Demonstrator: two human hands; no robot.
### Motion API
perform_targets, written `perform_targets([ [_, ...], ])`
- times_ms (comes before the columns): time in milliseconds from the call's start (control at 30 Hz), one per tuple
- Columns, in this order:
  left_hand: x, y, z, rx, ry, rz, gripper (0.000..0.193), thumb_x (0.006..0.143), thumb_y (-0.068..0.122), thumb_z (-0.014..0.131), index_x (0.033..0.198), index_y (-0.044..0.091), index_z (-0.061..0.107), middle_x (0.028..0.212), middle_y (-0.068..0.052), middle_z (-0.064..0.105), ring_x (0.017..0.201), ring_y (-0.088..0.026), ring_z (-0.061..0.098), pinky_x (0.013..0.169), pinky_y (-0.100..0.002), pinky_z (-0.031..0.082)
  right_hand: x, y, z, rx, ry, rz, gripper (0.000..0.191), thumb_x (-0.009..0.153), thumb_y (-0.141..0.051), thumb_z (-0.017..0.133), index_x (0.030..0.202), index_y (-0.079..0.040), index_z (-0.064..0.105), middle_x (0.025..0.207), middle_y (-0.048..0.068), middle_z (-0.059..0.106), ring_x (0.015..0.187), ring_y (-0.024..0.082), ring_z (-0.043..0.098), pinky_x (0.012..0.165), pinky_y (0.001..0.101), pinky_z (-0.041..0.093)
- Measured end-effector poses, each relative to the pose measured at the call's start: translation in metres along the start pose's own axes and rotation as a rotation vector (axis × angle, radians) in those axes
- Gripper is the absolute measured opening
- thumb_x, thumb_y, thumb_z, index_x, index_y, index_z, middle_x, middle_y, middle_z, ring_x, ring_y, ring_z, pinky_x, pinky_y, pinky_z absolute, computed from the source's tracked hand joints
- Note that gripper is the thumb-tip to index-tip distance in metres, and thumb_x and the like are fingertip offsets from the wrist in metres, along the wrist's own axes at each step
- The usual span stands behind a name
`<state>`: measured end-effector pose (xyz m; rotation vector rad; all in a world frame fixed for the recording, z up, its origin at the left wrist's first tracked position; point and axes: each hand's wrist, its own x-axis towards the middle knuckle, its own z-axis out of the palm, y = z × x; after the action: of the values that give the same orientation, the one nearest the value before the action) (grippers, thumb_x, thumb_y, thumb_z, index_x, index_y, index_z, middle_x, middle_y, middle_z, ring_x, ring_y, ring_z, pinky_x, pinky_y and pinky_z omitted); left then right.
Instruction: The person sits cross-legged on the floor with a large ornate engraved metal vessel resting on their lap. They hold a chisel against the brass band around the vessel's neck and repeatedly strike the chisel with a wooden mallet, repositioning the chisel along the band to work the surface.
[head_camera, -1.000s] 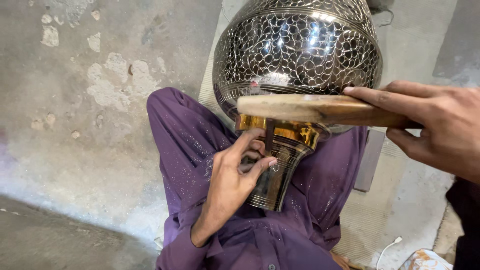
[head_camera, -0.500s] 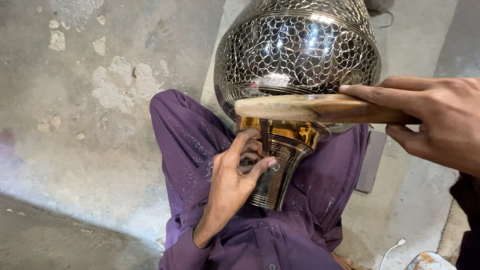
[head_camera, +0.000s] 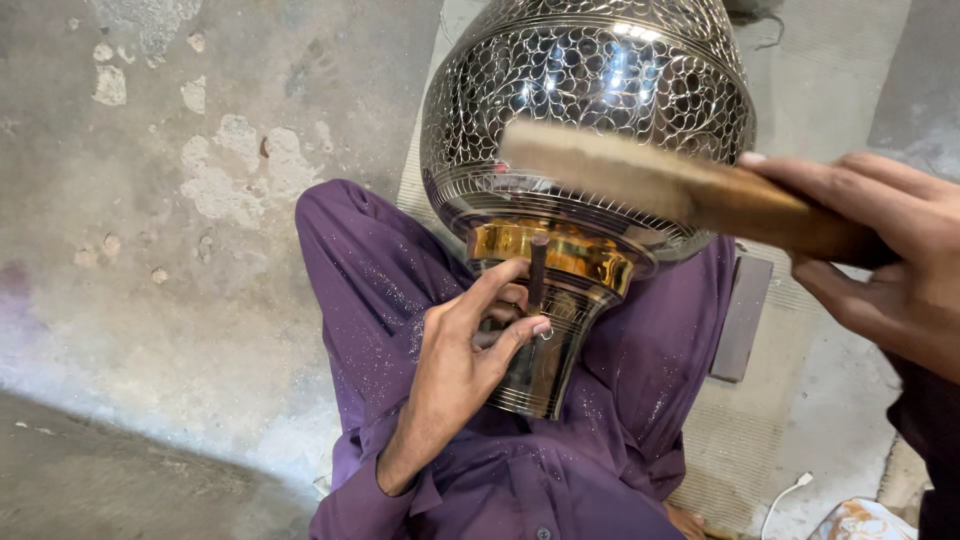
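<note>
My left hand (head_camera: 460, 370) pinched the punch (head_camera: 537, 272) upright against the vase (head_camera: 585, 130) neck's gold band, while my right hand (head_camera: 880, 260) gripped the mallet (head_camera: 660, 185), lying crosswise just above, seemingly apart.

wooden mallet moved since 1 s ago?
Yes. The wooden mallet in the right hand has lifted: its head now crosses the engraved metal vase body, above the gold band.

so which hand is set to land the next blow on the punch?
Probably right. The right hand grips the wooden mallet, raised above the metal punch. The left hand is occupied pinching that punch against the engraved vase's brass neck band.
</note>
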<state>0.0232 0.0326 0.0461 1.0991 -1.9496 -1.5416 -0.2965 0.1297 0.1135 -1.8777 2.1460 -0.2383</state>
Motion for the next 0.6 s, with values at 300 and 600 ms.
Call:
perform_targets([
  [300, 0.000, 0.002, 0.002, -0.012, 0.000, -0.001, 0.052, 0.086, 0.012, 0.081, 0.134, 0.009, 0.062, 0.103, -0.010, 0.075, 0.091, -0.014, 0.077, 0.078, -0.031, 0.072, -0.007, 0.004, 0.002, -0.030, -0.034, -0.132, 0.079, 0.067, 0.000, 0.080, 0.142, -0.013, 0.061, 0.101, 0.010, 0.074, 0.082, 0.022, 0.076, 0.082, 0.0369, 0.064],
  [600, 0.002, 0.006, -0.004, -0.025, -0.089, 0.007, 0.051, 0.087, 0.014, 0.081, 0.135, 0.009, 0.063, 0.101, -0.010, 0.079, 0.095, -0.017, 0.079, 0.080, -0.033, 0.071, -0.016, -0.003, 0.006, -0.008, -0.139, 0.101, 0.081, 0.074, -0.001, 0.080, 0.149, -0.019, 0.055, 0.102, 0.009, 0.073, 0.080, 0.019, 0.076, 0.081, 0.0340, 0.066],
])
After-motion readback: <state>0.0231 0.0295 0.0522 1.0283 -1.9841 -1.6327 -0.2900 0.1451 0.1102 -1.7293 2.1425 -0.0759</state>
